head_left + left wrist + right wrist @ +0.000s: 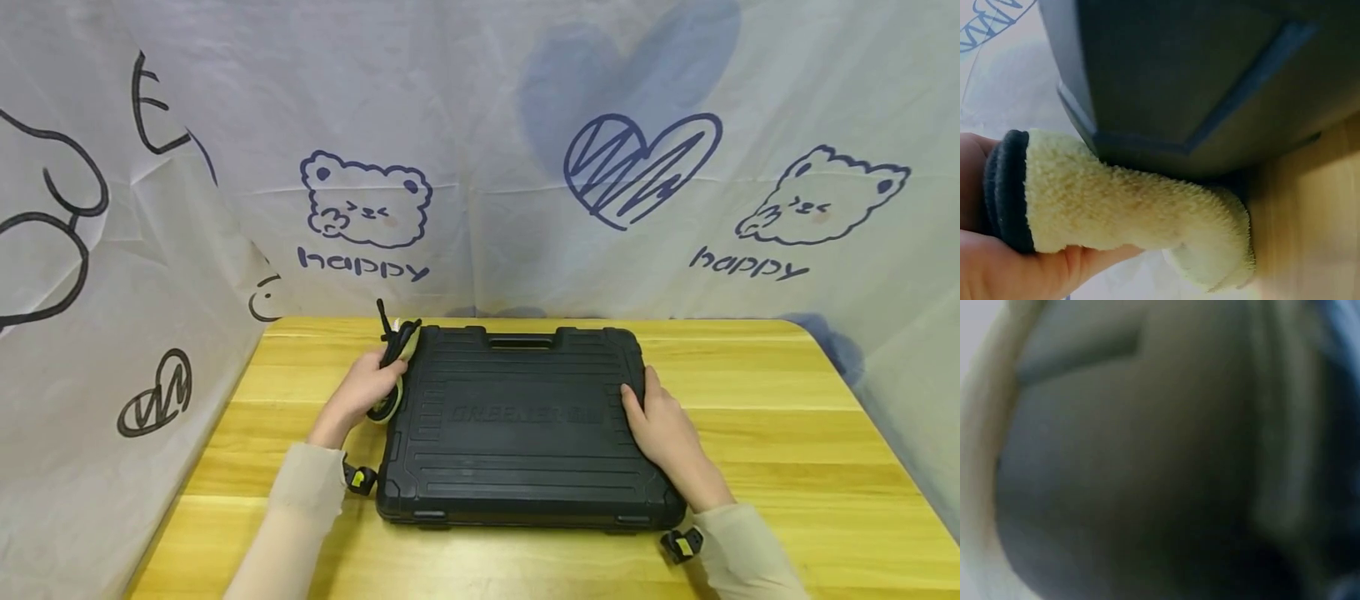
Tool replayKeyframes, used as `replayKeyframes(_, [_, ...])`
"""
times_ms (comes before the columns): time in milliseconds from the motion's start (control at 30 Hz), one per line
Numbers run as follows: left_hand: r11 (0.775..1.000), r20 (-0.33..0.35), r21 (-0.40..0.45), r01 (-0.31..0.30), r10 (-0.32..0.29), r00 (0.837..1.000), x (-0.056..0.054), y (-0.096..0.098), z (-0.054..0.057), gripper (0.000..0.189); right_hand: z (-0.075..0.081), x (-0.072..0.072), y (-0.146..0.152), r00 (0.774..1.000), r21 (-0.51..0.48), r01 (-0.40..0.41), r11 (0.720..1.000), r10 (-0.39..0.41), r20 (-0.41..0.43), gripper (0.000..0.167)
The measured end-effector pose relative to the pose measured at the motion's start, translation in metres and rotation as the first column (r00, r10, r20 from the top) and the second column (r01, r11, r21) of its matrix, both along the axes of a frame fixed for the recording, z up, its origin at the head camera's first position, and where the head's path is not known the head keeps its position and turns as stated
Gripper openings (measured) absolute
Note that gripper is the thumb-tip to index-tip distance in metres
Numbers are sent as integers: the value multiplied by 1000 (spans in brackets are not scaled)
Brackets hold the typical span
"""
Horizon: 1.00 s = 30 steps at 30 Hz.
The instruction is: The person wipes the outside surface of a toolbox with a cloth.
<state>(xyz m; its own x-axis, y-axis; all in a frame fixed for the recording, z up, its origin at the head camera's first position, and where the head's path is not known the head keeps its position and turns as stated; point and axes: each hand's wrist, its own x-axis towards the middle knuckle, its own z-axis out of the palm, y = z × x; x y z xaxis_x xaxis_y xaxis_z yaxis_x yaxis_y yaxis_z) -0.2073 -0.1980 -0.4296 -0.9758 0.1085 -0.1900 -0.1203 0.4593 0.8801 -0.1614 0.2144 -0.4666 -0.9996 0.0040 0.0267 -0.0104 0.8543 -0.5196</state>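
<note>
A black hard plastic tool case (517, 450) lies flat on the wooden table, its carry handle at the far edge and raised lettering on the lid. At its left side, my left hand (369, 385) grips a folded yellow-green fuzzy cloth with black edging. In the left wrist view the cloth (1116, 200) bends against the dark case wall (1147, 81), with the thumb along its underside. My right hand (667, 425) holds the case's right edge, thumb on the lid and fingers down the side, partly hidden. The right wrist view is blurred and shows mostly the dark case (1129, 462).
The yellow wooden table (780, 433) extends on both sides of the case. Behind it and at the left hangs a white curtain (495, 233) with bear and heart drawings. Small black wrist devices show below the left wrist (360, 479) and the right wrist (682, 546).
</note>
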Motion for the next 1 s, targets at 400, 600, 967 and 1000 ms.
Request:
replayKeyframes(400, [997, -30, -61, 41, -43, 999, 34, -6, -2, 34, 0, -1, 0, 1000, -11, 22, 1000, -22, 16, 73])
replayKeyframes(600, [993, -65, -96, 63, -70, 995, 55, -14, 1, 37, 1, 0, 0, 999, -11, 28, 1000, -28, 23, 74])
replayKeyframes(967, [978, 36, -153, 142, -138, 990, 98, -21, 13, 31, 3, 0, 0, 999, -14, 28, 1000, -28, 29, 74])
replayKeyframes(1000, [975, 49, -158, 159, -153, 987, 101, -21, 15, 33, 3, 1, 0, 999, -13, 27, 1000, -26, 30, 74])
